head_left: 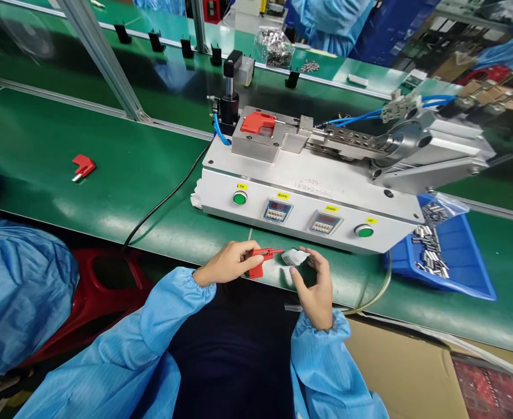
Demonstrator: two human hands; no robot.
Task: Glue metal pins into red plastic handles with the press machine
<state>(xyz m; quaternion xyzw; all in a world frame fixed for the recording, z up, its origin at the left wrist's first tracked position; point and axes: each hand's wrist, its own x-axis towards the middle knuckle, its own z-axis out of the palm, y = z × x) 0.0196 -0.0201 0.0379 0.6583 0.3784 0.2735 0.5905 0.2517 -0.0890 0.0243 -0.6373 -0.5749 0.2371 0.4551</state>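
My left hand [232, 262] is closed on a red pistol-shaped plastic part [258, 265], its thin end pointing right. Just right of that end is a small white bottle [294, 257] with a narrow tip. Thumb and forefinger of my right hand [315, 285] are on either side of the bottle, with the other fingers curled loosely. Both hands are low over the green bench's front edge, before a white machine [308, 198]. A similar red part [258, 123] sits in the metal block on top of the machine.
At right, a blue bin [466, 256] holds metal pins [433, 250]. Another red part [84, 167] with a metal end lies on the green bench [164, 157] at left. A black cable [169, 195] runs off the front edge. A co-worker's blue sleeve [20, 291] is at left.
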